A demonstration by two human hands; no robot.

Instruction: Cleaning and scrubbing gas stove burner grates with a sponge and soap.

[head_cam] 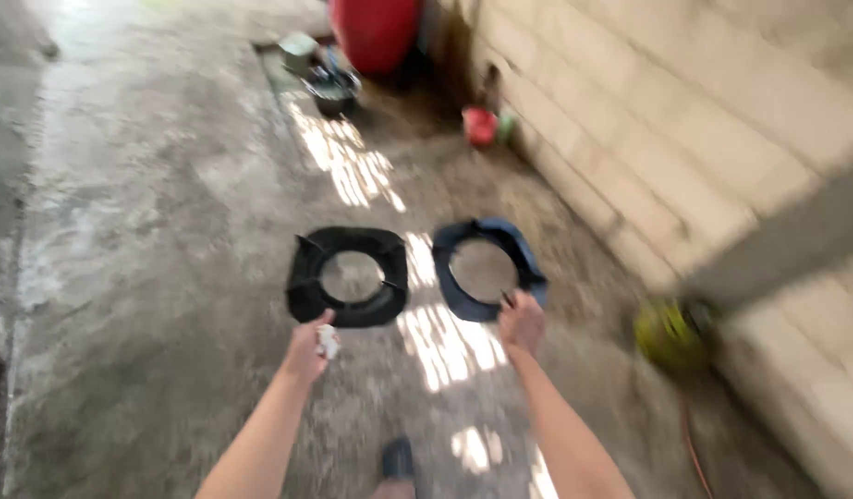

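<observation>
My left hand (309, 349) grips the near edge of a black square stove pan support (347, 276) with a round hole and short prongs. A small white thing is also tucked in that hand. My right hand (522, 322) holds the near edge of a second pan support (487, 268), dark blue-black, of the same ring shape. Both hang side by side above the concrete floor (149, 231) in front of me. The picture is blurred by motion.
A block wall (704, 120) runs along the right. By it lie a yellow-green round object (669, 334) and a small red container (480, 127). Far ahead stand a big red drum (376, 32) and dark pots (334, 88). My foot (396, 459) shows below.
</observation>
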